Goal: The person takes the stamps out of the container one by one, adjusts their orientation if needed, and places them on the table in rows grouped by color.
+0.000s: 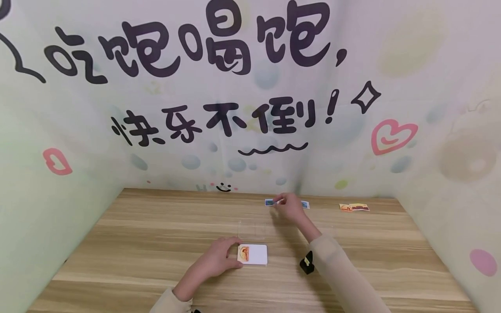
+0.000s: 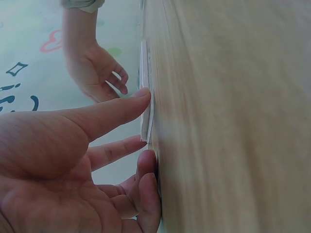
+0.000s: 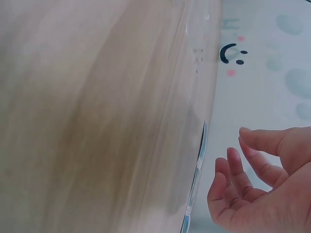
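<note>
My left hand [image 1: 215, 258] holds a small white card stack [image 1: 257, 254] by its left corners, thumb at the near side and index finger at the far side. An orange picture shows at the stack's left end. In the left wrist view, the stack [image 2: 145, 116] lies low on the wood, seen edge-on beside the thumb. Toward the back, my right hand [image 1: 290, 208] hovers over a row of blue picture cards [image 1: 305, 204] and partly covers them. Its fingers are loosely bent, with nothing visible between thumb and index finger in the right wrist view.
Orange and yellow cards [image 1: 359, 207] lie at the back right of the wooden table [image 1: 156, 243]. A faint clear plastic piece [image 1: 252, 229] is behind the stack. Near the right forearm sits a small black object [image 1: 307, 264] with a yellow part. A printed cloth [image 1: 188, 165] rises behind.
</note>
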{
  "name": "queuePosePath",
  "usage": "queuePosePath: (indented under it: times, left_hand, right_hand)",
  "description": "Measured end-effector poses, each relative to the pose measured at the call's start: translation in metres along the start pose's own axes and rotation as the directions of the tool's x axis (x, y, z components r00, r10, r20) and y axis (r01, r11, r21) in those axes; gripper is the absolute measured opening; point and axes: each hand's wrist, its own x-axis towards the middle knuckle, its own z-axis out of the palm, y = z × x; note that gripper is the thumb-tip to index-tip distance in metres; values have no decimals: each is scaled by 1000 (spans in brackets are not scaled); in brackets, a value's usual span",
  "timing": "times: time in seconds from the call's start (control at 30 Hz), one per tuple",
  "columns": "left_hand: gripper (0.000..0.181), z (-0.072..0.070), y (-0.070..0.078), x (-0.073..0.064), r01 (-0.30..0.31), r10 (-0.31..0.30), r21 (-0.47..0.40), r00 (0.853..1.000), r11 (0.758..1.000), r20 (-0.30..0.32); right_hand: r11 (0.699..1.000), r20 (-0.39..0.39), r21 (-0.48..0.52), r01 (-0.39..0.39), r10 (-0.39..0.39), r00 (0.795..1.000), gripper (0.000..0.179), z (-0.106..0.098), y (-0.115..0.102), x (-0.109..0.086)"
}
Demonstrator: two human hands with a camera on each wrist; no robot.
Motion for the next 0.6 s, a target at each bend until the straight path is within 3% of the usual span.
queuePosePath:
  times: [0.6]
  left_hand:
    - [55,0,-2,0,-10,10,22,1000,1000,3]
  right_hand:
    - [1000,37,10,29,-30,999,9,7,-14,-29]
